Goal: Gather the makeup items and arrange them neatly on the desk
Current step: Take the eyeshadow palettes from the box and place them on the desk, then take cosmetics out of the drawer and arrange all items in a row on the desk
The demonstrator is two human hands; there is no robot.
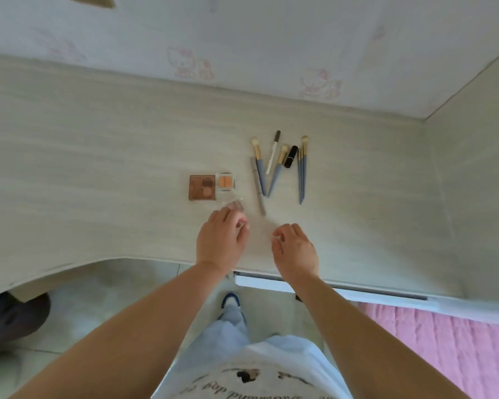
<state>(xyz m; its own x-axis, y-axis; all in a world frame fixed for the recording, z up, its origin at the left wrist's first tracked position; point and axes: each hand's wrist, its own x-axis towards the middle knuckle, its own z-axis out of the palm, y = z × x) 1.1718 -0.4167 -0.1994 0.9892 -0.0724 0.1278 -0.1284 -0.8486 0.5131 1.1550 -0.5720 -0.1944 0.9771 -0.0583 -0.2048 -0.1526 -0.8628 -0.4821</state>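
Two hands hover over the desk (98, 156) near its front edge: your left hand (221, 240) touches a small clear case (234, 205) with loosely curled fingers, your right hand (296, 249) hangs curled, holding nothing. Palettes (202, 187) lie mid-desk; brushes (274, 168) just right of them.

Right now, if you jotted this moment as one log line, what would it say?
left hand: fingers on clear compact | right hand: loosely curled, holding nothing | brushes: grouped on desk | stage: arranging
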